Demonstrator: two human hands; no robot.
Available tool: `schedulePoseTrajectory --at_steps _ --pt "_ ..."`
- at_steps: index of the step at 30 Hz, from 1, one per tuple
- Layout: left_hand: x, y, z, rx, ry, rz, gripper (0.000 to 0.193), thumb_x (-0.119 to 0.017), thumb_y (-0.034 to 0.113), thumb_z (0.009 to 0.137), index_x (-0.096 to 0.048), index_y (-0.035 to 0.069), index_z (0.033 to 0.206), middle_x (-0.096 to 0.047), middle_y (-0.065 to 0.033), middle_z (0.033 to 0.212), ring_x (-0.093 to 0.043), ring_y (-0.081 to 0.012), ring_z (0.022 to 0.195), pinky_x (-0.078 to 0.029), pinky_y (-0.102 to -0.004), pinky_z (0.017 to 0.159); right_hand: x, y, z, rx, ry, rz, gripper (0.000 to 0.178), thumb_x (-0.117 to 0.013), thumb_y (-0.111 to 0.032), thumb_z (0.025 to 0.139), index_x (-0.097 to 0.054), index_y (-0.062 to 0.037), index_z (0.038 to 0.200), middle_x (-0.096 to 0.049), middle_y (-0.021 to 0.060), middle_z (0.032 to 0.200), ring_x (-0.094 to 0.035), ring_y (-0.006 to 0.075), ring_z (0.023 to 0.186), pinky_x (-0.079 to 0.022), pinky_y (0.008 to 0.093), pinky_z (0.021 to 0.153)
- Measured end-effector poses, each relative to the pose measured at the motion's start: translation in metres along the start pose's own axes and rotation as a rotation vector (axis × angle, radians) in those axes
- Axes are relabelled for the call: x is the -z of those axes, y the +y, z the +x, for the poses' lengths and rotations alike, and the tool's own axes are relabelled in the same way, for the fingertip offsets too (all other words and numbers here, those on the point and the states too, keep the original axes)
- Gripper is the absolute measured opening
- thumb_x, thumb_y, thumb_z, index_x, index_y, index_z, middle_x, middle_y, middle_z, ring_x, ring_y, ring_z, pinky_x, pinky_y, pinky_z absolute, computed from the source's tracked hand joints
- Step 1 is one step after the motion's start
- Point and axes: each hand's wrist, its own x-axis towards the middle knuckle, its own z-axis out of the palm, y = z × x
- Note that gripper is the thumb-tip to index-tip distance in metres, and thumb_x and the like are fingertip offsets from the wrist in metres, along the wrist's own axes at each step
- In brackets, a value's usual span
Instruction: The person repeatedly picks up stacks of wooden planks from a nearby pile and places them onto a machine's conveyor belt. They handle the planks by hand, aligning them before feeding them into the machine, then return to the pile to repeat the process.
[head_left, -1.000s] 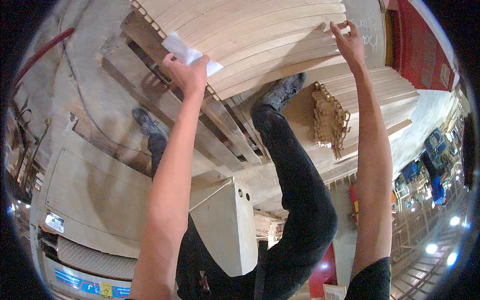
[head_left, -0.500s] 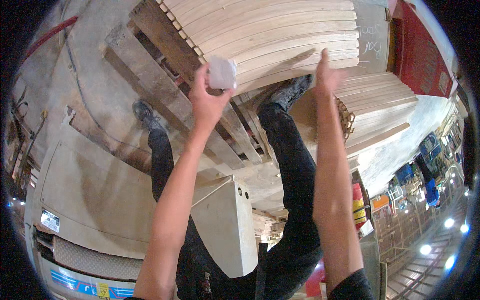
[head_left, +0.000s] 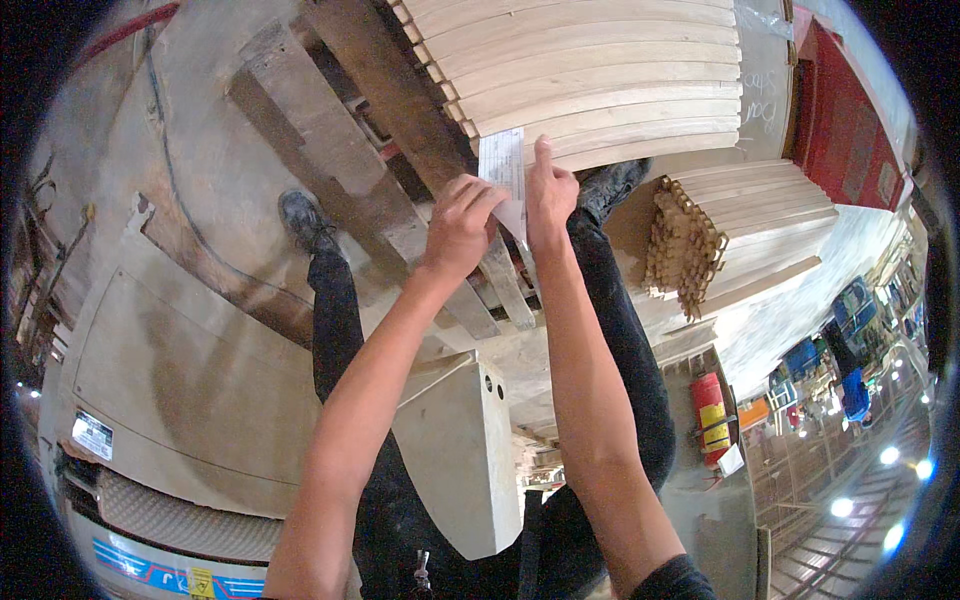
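Note:
A printed white paper slip (head_left: 502,158) is stretched between my two hands, over the near end of the large stack of wooden slats (head_left: 600,90). My left hand (head_left: 460,228) pinches its lower left part with curled fingers. At the slip's right edge, my right hand (head_left: 549,195) grips it with the thumb pointing up and the other fingers bent. The slip's lower part hangs folded between the hands. The print is too small to make out.
A wooden pallet (head_left: 330,140) lies near my feet. A smaller slat stack (head_left: 760,210) stands to the right, by a red bin-like object (head_left: 850,120). A beige machine cabinet (head_left: 190,380) fills the lower left. A fire extinguisher (head_left: 711,415) stands at lower right.
The paper, held folded by my left hand alone, now shows its printed side. My right hand has come in from the right and taken hold of it; my left hand moved right and nearer.

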Motion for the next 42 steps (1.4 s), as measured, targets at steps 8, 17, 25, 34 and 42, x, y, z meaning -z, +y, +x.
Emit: schedulePoseTrajectory --at_steps 8,17,25,34,42 --pt "0.013 -0.002 -0.02 0.0 0.008 -0.014 0.039 -0.065 -0.01 0.054 -0.06 0.004 0.09 -0.059 -0.0119 0.089 -0.057 -0.0301 0.091 -0.047 -0.0382 0.078 -0.002 -0.009 -0.031 0.114 -0.461 0.1 0.026 -0.065 -0.021 0.084 -0.065 0.0046 0.086 -0.064 0.0055 0.073 -0.054 0.0091 0.063 -0.045 0.0278 0.056" --pt "0.073 -0.067 -0.053 1.095 0.356 -1.128 0.04 -0.067 0.006 0.076 -0.053 0.004 0.114 -0.059 -0.0091 0.104 -0.055 -0.0215 0.098 -0.044 -0.0357 0.083 -0.031 0.021 -0.081 0.432 -0.698 -0.12 0.025 -0.067 -0.024 0.082 -0.065 0.0014 0.082 -0.061 0.0076 0.068 -0.051 0.0099 0.062 -0.044 0.029 0.058" --pt "0.112 -0.168 0.005 0.925 0.284 -0.757 0.024 -0.066 0.013 0.083 -0.06 0.001 0.103 -0.065 -0.0041 0.096 -0.061 -0.0113 0.082 -0.047 -0.0255 0.073 -0.102 0.013 -0.065 0.601 -0.397 -0.256 0.035 -0.069 -0.029 0.08 -0.063 0.0029 0.094 -0.067 0.0136 0.081 -0.063 0.0176 0.073 -0.05 0.0305 0.068" --pt "0.151 -0.293 0.051 0.97 0.479 -0.141 0.046 -0.074 0.016 0.072 -0.056 0.0 0.111 -0.064 -0.0128 0.102 -0.06 -0.0217 0.093 -0.046 -0.0326 0.082 0.006 -0.052 0.006 0.659 -0.093 0.033 0.029 -0.058 -0.027 0.09 -0.062 0.0021 0.092 -0.063 0.0058 0.078 -0.058 0.0113 0.072 -0.047 0.0257 0.068" --pt "0.113 -0.248 0.044 1.005 0.506 -0.282 0.058 -0.075 0.021 0.072 -0.048 -0.001 0.119 -0.06 -0.0166 0.11 -0.059 -0.0247 0.098 -0.045 -0.0344 0.085 0.138 -0.104 0.088 0.717 0.12 -0.128 0.035 -0.058 -0.032 0.09 -0.062 0.0021 0.094 -0.064 0.008 0.083 -0.061 0.0134 0.076 -0.049 0.0259 0.067"
